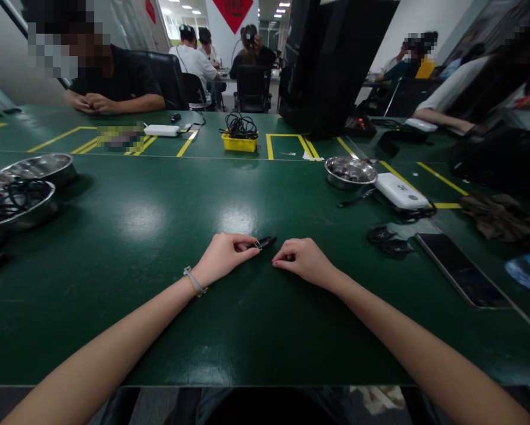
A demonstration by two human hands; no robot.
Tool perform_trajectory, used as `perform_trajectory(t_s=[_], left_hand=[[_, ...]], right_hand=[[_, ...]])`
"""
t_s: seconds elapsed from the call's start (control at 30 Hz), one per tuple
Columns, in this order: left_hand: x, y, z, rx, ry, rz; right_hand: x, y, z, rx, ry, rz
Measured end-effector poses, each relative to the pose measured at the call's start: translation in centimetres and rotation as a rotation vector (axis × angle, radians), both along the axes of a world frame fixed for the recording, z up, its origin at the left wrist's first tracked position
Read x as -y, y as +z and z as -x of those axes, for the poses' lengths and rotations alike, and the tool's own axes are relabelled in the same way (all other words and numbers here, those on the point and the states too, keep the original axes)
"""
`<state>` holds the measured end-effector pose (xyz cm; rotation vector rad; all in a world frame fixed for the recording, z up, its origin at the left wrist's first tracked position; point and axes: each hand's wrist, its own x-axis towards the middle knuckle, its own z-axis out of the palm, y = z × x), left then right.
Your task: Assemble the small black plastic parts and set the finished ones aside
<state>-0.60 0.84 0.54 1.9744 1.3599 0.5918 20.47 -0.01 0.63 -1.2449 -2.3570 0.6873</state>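
Left hand [225, 254]: pinching small black piece [267, 242], above green table [247, 336]. Right hand [307, 262]: just beside, fingers curled; cannot tell whether gripping anything. Phone [462, 268]: right, lying flat. Black cord bundle [389, 241]: beside phone. White power bank [401, 192]: just beside metal bowl [350, 182]. Cable-filled bowl [43, 203]: far left. Yellow tray [239, 144]: beyond, heaped with cables. Tall black case [340, 65]: hiding part of room.
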Motion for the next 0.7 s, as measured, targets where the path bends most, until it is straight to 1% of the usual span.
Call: perform_trajectory(t_s=[0.1,0.17,0.27,0.33,0.43,0.57,0.7], left_hand=[[0.4,0.1,-0.2,-0.125,-0.121,-0.231],[0.6,-0.1,-0.3,-0.178,-0.187,-0.352],[0.8,-0.4,-0.4,-0.231,-0.254,-0.45],[0.9,-0.5,-0.4,-0.255,-0.289,-0.481],[1.2,-0.6,-0.5,-0.28,-0.335,-0.522],[1.5,-0.6,-0.8,-0.305,-0.385,-0.565],[1.7,-0.7,-0.9,-0.318,-0.399,-0.583]], right_hand=[[0.3,0.1,-0.3,0.003,0.01,0.021],[0.6,-0.1,-0.5,-0.066,0.004,0.09],[0.7,-0.5,-0.9,-0.261,-0.04,0.228],[0.6,-0.6,-1.1,-0.372,-0.094,0.256],[0.3,-0.6,-1.2,-0.41,-0.155,0.17],[0.0,-0.7,-1.1,-0.314,-0.13,0.005],[0.0,-0.8,-1.0,-0.224,-0.1,-0.014]])
